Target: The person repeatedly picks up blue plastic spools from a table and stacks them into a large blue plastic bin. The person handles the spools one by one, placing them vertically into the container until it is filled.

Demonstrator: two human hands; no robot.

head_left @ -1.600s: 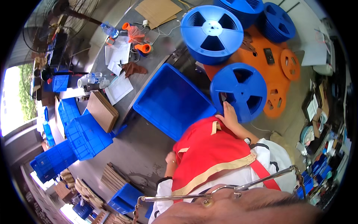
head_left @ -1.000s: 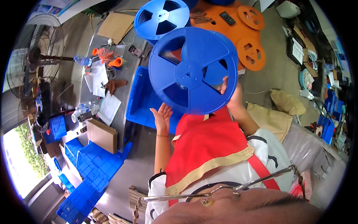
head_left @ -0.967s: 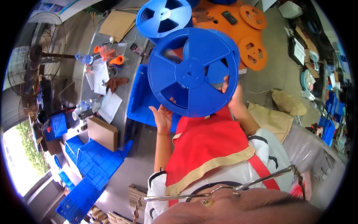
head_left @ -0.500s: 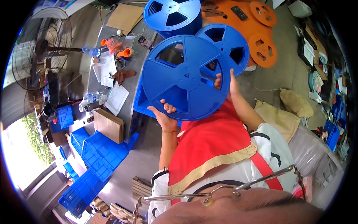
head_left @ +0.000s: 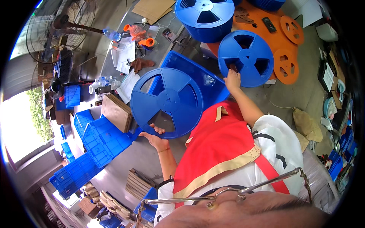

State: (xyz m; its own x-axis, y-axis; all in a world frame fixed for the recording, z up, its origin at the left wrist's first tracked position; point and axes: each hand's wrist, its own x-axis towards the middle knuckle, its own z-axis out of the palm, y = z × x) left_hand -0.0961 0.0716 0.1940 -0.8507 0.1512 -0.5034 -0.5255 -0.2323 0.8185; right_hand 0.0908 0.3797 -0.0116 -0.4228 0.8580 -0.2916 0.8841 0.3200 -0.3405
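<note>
My left hand grips the lower rim of a large blue plastic reel, its fingers coming through one of the cut-outs. The reel is held up in front of me, overlapping the left side of an open blue bin. My right hand is closed at the lower left rim of a second blue reel, with fingertips in its cut-out. That reel lies at the near edge of the orange table, and part of its underside is hidden.
A tall stack of blue reels stands beyond the bin. On the orange table are orange reels and a black handheld device. The grey bench holds papers, orange spools and bottles. Cardboard sheets and blue crates stand left.
My left hand has carried its reel left and lower, uncovering the blue bin. My right hand has let go of that reel and moved onto the second one. The view has shifted too.
</note>
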